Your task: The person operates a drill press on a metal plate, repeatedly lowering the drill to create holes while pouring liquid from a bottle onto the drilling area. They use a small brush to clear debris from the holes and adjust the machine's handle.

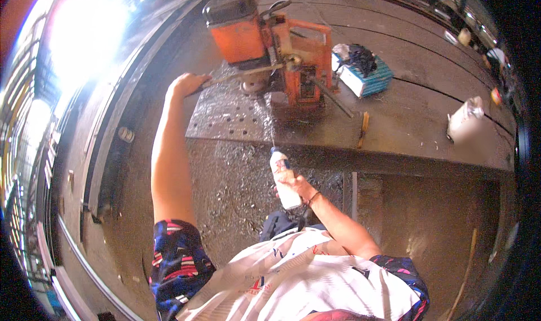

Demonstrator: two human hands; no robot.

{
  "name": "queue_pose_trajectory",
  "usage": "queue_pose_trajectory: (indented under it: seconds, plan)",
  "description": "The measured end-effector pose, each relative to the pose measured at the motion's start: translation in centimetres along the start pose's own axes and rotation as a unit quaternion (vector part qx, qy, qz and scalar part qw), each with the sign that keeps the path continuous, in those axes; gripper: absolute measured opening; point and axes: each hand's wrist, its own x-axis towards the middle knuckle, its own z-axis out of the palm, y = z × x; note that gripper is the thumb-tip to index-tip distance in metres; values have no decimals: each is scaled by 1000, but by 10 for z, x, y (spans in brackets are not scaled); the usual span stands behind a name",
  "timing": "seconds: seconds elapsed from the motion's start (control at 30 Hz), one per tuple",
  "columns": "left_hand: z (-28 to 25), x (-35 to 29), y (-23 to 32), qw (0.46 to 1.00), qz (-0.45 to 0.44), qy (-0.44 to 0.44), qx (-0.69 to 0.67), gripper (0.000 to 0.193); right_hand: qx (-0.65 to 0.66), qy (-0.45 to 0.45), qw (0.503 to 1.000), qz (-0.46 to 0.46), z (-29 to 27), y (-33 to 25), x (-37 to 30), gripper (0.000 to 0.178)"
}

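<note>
The right hand (pixel 301 187) wraps its fingers round a white bottle (pixel 282 167) before the torso, its long axis running away from the person, nozzle leaning slightly left toward the perforated plate (pixel 225 115). The left hand (pixel 189 84) curls its fingers on the outer end of the orange machine's (pixel 239 46) lever (pixel 242 73), which slants rightward and away.

Broad brown worktable (pixel 411 126) with its load.
On it rest a wet perforated metal plate (pixel 225 117), a blue-and-white box (pixel 373 84), a whitish container (pixel 463 121) and a yellowish stick (pixel 364 129).
</note>
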Motion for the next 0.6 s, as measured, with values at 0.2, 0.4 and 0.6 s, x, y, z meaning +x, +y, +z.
queue_pose_trajectory:
  seconds: [0.2, 0.4, 0.6]
  plan:
    - [-20, -23, 28, 991, -103, 29, -84, 71, 47, -44, 997, 31, -3, -10, 9, 40]
    - [-17, -28, 27, 988, -119, 68, -68, 71, 16, -7, 999, 26, 5, -23, 6, 37]
    - [-19, -27, 31, 985, -147, 44, -75, 70, -32, -5, 999, 26, 5, -34, 0, 42]
